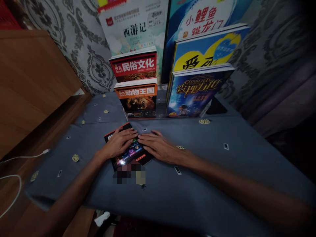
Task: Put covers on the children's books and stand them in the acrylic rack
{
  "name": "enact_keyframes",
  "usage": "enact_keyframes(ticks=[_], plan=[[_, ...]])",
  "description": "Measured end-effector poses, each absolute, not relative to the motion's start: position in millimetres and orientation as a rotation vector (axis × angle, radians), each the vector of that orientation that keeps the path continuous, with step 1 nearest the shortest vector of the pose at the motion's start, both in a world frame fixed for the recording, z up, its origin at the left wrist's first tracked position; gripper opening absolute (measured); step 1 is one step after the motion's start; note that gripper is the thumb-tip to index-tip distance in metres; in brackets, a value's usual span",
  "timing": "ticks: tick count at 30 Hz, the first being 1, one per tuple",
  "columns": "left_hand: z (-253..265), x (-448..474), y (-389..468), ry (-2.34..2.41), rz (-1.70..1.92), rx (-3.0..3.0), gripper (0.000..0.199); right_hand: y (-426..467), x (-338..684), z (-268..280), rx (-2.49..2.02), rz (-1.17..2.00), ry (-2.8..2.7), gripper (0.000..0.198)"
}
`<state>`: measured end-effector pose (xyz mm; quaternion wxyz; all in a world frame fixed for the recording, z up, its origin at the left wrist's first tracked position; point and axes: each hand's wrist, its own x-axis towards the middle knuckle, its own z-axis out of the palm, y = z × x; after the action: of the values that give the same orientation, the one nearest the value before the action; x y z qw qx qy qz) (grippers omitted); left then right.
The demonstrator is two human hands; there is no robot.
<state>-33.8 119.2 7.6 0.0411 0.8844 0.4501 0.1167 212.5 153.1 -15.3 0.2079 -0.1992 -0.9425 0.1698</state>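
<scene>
A dark book [131, 152] with small colourful pictures and an orange edge lies flat on the cloth-covered table, turned at an angle. My left hand [118, 142] rests on the book's upper left part, palm down and fingers stretched out. From the right, my right hand [160, 146] lies flat over the book's right side, its fingers extended and the fingertips close to those of my left hand. Neither hand grips anything. Both palms hide much of the cover, and a blurred patch covers its near corner.
Behind the hands, a stand holds several upright books, among them an orange lion book [139, 100], a red book [138, 67] and a blue book [195, 92]. A dark flat object [217, 106] lies beside the stand. A wooden cabinet [37, 85] and a white cable [27, 156] are at left.
</scene>
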Motion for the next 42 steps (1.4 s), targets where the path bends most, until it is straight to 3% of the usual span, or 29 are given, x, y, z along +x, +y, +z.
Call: enact_keyframes(ticks=[35,42], plan=[[9.6,-19.9,95.5,1.212,0.327,2.728,0.038,140.4,247.1,-22.7,-0.414,0.507,-2.711,0.041],[7.7,-26.2,102.8,1.493,0.336,2.726,0.036,173.3,224.5,-31.2,-0.433,0.405,-2.743,0.036]])
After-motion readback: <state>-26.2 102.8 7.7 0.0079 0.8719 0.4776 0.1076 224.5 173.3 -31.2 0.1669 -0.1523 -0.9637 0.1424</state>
